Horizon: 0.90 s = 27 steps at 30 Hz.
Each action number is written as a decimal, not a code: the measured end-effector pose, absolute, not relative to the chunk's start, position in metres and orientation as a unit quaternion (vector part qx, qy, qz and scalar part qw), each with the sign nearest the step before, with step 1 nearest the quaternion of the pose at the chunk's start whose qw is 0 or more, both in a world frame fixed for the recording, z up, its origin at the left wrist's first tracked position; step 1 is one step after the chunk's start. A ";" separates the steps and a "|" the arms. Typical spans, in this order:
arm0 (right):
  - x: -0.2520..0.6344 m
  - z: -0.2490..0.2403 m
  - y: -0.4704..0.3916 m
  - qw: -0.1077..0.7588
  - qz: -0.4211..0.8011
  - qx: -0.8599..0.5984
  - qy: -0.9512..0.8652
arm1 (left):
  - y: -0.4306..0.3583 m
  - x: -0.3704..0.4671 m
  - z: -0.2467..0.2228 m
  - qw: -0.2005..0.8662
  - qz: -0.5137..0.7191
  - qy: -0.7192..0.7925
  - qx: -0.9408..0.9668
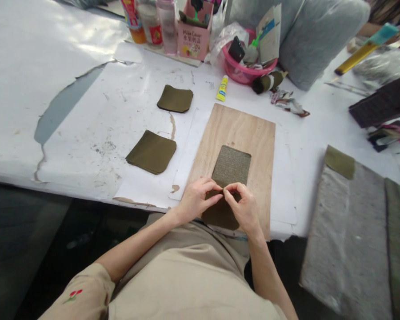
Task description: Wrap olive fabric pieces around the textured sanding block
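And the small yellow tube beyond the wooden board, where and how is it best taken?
Probably by the middle of the yellow tube, pinching its long sides from above: it lies flat, longer than wide, with white paper beside it.

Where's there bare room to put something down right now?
Free: the white paper between the torn strip and the near olive cloth stack; also the paper between the wooden board and the grey cloth. Crowded: the far side, with the pink box and pink basket, and the board's near end, under the left hand and right hand.
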State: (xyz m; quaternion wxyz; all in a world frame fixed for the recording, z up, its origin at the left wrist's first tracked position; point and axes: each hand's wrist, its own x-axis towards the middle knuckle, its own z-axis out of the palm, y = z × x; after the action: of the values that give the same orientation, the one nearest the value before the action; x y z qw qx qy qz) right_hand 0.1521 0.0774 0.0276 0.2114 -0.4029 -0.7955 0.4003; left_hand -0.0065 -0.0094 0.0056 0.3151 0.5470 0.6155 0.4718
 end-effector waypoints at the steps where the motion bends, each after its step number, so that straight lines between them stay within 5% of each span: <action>1: 0.153 0.030 0.076 0.213 0.401 -0.407 -0.793 | -0.009 -0.004 0.006 0.342 0.482 0.611 0.526; 11: 0.163 0.053 0.069 0.213 0.486 -0.409 -0.742 | -0.012 0.010 0.026 0.591 0.551 0.497 0.316; 21: 0.180 0.042 0.064 0.228 0.590 -0.401 -0.663 | -0.024 0.020 0.026 0.624 0.539 0.492 0.279; 27: 0.181 0.054 0.059 0.236 0.449 -0.394 -0.767 | -0.027 0.022 0.028 0.595 0.549 0.509 0.294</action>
State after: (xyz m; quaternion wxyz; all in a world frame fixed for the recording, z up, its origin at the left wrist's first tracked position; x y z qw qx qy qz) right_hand 0.1811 0.0587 0.0536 0.2363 -0.3939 -0.7665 0.4488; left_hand 0.0218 -0.0266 0.0278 0.5945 0.2939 0.5086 0.5491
